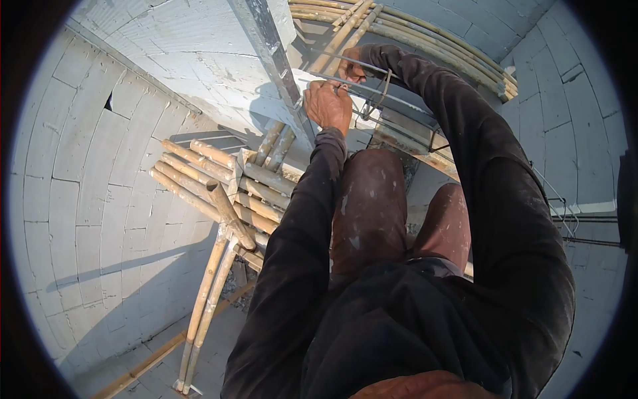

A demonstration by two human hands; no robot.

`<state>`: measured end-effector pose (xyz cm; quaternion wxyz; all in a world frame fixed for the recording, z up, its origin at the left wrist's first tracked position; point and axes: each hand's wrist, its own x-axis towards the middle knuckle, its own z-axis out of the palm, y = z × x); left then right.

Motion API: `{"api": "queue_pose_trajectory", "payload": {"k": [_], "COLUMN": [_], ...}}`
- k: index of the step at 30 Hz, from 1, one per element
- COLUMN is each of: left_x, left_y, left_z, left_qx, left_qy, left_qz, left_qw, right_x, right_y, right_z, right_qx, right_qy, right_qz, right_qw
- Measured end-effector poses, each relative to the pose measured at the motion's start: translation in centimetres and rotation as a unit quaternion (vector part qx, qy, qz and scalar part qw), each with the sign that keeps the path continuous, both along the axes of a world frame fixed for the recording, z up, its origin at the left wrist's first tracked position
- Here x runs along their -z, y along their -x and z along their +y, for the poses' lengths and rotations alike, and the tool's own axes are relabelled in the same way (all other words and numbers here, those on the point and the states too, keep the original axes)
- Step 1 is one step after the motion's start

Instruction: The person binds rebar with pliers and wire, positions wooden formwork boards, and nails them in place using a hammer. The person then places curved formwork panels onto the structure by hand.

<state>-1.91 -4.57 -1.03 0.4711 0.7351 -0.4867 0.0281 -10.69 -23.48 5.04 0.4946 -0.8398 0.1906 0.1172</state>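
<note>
Head view: steel bar cage (382, 94) is seen ahead of knees, one end beside metal strip (271, 56) edging block wall (193, 53). Left hand (328, 105) and right hand (352, 65) are set at that end, fingers curled; whether rods are firmly grasped or only touched cannot be told, fingertips being partly hidden. Cage judged stiff, fairly weighty, hardly fragile; best held by long rods near stirrup, clear of rod ends. Bamboo poles (229, 213) are stacked lower left.

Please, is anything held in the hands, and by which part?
It cannot be told: the left hand and right hand are at the metal bars, but any hold is hidden.
</note>
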Motion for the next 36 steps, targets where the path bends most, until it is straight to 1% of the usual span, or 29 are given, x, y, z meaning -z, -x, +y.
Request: {"api": "queue_pose_trajectory", "payload": {"k": [2,4,6,8,9,11,12,15,16,17,19,21,22,24,25,26,28,29,31,32,34,35,36], "left_x": [-0.4,-0.2,-0.1,-0.1,0.1,0.2,0.2,0.2,0.1,0.0,-0.4,-0.7,-0.7,-0.8,-0.8,-0.8,-0.6,-0.6,-0.5,-0.3,-0.3,-0.2,-0.1], "left_y": [0.0,0.1,0.0,-0.1,0.0,0.0,-0.2,-0.5,-0.7,-0.9,-1.1,-0.9,-0.7,-0.5,-0.4,-0.4,-0.3,-0.3,-0.1,-0.2,-0.2,-0.2,-0.2], "left_z": [0.1,0.2,0.1,0.0,0.0,-0.1,-0.2,-0.2,-0.2,-0.2,-0.2,-0.2,-0.1,0.0,-0.1,-0.2,-0.2,-0.2,-0.1,-0.1,-0.3,-0.3,-0.4], "left_qx": [-0.007,-0.011,0.003,0.006,0.009,0.009,0.006,0.028,0.027,0.040,0.051,0.046,0.046,0.028,0.028,0.025,0.023,0.020,0.015,0.014,0.014,0.013,0.011], "left_qy": [-0.002,-0.003,0.002,0.006,0.009,0.001,-0.008,-0.009,-0.008,-0.018,-0.028,-0.056,-0.057,-0.061,-0.061,-0.064,-0.069,-0.068,-0.067,-0.062,-0.055,-0.058,-0.063], "left_qz": [-0.010,-0.020,0.015,0.013,0.014,0.013,0.012,0.010,0.010,0.011,0.009,0.010,0.011,-0.014,-0.016,-0.015,-0.016,-0.024,-0.030,-0.034,-0.040,-0.043,-0.046], "left_qw": [1.000,1.000,1.000,1.000,1.000,1.000,1.000,1.000,1.000,0.999,0.998,0.997,0.997,0.998,0.998,0.998,0.997,0.997,0.997,0.997,0.998,0.997,0.997], "right_x": [-1.0,-0.2,0.9,2.6,2.7,2.8,3.2,5.3,6.4,7.2,6.0,2.9,2.3,1.3,0.3,-0.6,-0.3,-0.3,2.0,4.6,3.7,-0.2,-2.4], "right_y": [0.0,0.2,0.1,-0.1,0.2,0.7,0.7,0.3,0.1,0.4,0.5,0.5,0.5,0.6,0.5,0.5,0.6,0.4,-0.2,-1.0,-1.0,-0.2,0.3], "right_z": [1.5,0.8,-0.3,-1.4,-1.3,-1.0,-1.3,-1.9,-2.4,-3.2,-2.2,-0.3,0.2,0.8,0.7,0.8,0.2,-0.2,-2.4,-3.9,-3.0,0.6,2.8], "right_qx": [0.024,0.017,0.009,-0.070,-0.069,-0.046,-0.045,0.012,0.033,0.044,0.065,0.138,0.138,0.120,0.120,0.094,0.069,-0.018,-0.104,-0.095,-0.082,-0.035,0.013], "right_qy": [0.089,0.082,0.078,0.140,0.140,0.054,0.055,0.010,-0.064,-0.100,-0.170,-0.021,-0.022,0.070,0.069,0.015,-0.041,-0.046,-0.051,0.081,0.215,0.217,0.217], "right_qz": [0.035,0.027,0.017,-0.067,-0.067,-0.094,-0.095,-0.028,-0.052,-0.063,-0.085,0.039,0.040,0.061,0.059,0.017,-0.028,-0.065,-0.099,-0.085,-0.069,-0.008,0.054], "right_qw": [0.995,0.996,0.997,0.985,0.986,0.993,0.993,1.000,0.996,0.992,0.980,0.989,0.989,0.988,0.989,0.995,0.996,0.997,0.988,0.989,0.971,0.975,0.974]}}
